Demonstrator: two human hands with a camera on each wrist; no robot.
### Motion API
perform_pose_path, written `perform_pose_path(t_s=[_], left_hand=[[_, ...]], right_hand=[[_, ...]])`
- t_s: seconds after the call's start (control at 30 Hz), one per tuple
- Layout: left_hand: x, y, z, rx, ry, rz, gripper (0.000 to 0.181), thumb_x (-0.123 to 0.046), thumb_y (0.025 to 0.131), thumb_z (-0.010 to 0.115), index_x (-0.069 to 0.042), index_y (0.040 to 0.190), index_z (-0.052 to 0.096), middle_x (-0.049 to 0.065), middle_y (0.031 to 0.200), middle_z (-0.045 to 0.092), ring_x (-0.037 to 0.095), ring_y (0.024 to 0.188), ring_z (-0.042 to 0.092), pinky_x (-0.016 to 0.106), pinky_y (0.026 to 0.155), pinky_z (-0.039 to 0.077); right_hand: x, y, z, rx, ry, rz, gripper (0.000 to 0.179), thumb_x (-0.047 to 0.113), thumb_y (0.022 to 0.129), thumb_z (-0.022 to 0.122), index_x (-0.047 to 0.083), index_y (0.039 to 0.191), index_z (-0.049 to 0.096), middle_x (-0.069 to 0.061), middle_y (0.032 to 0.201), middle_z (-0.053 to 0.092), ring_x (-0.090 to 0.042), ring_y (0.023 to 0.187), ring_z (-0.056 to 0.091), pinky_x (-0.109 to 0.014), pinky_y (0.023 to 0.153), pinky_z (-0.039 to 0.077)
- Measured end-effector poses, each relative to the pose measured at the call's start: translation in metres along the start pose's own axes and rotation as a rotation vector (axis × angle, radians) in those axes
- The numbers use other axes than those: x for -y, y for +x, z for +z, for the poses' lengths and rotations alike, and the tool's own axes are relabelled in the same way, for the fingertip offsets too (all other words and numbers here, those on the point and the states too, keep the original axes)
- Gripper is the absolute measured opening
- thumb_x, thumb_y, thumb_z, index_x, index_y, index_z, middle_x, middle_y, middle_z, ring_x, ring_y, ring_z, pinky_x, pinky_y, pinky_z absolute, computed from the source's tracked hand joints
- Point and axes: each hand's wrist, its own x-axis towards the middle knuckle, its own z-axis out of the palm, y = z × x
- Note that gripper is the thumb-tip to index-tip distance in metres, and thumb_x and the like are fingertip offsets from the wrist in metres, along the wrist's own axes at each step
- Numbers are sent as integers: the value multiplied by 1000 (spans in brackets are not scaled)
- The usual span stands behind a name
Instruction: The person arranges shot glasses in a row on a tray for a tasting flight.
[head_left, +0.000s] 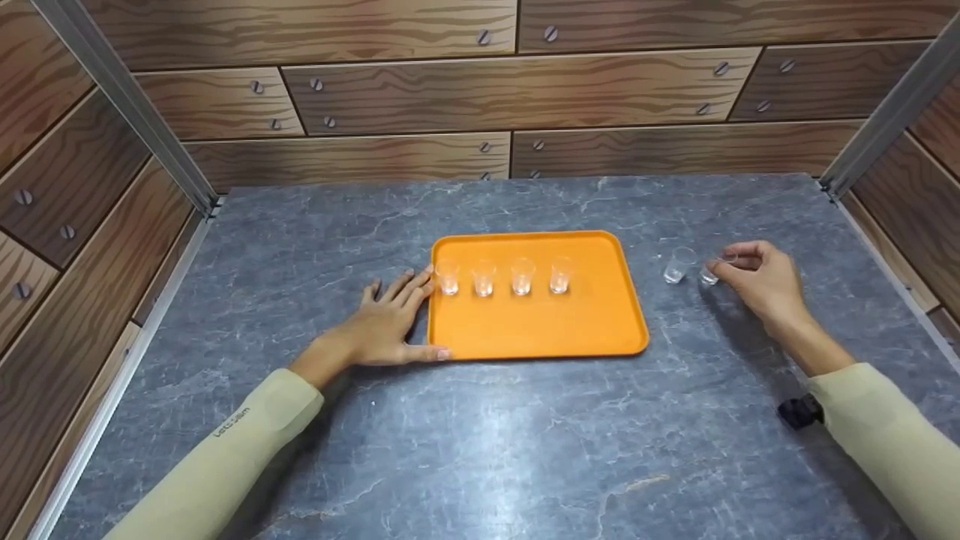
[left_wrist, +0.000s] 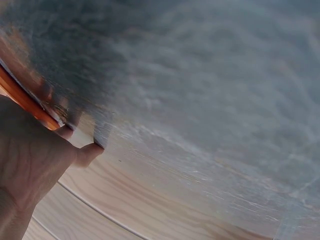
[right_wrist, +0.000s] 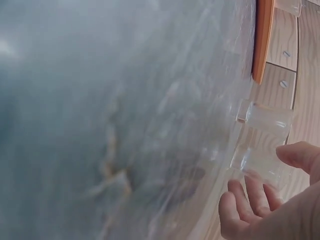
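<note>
Four clear shot glasses, among them one shot glass (head_left: 559, 277) at the right end, stand in a row on an orange tray (head_left: 525, 326). My left hand (head_left: 386, 319) lies at the tray's left edge with fingers spread, the thumb over the near left corner. To the right of the tray, two more clear shot glasses stand side by side on the table. My right hand (head_left: 765, 281) has thumb and fingers on either side of the outer shot glass (right_wrist: 257, 162), gripping it near the rim. The other shot glass (head_left: 675, 268) stands just left of it, untouched.
The grey marbled table (head_left: 480, 435) reaches back to a wood-patterned wall (head_left: 517, 94). Metal posts rise at both back corners, and similar panels line the sides. A small black object (head_left: 801, 412) sits at the right sleeve's cuff.
</note>
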Motion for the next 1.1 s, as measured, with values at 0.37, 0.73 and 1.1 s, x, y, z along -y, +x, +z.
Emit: perform_pose_path(t_s=[0.37,0.73,1.1], left_hand=[[1,-1,0,-11,1,2,122,-90,93,52,-10,176,13,8,183,3,39,166,8,80,120,10],[0,0,0,-1,-17,2,121,-90,93,52,-10,176,15,8,183,5,38,166,7,80,120,8],[0,0,0,-10,-3,3,121,-89,93,53,-10,176,16,9,183,5,39,166,8,80,120,10]], right_hand=[[6,-16,0,-48,117,-33,33,14,99,81,-2,123,64,20,92,67,2,87,64,-13,72,53],[11,-27,12,-133,237,-85,27,2,96,81,-5,118,66,15,97,72,-1,90,69,-13,76,55],[20,-34,23,-54,243,-142,33,1,97,80,-8,126,65,8,106,72,-4,93,69,-15,80,56]])
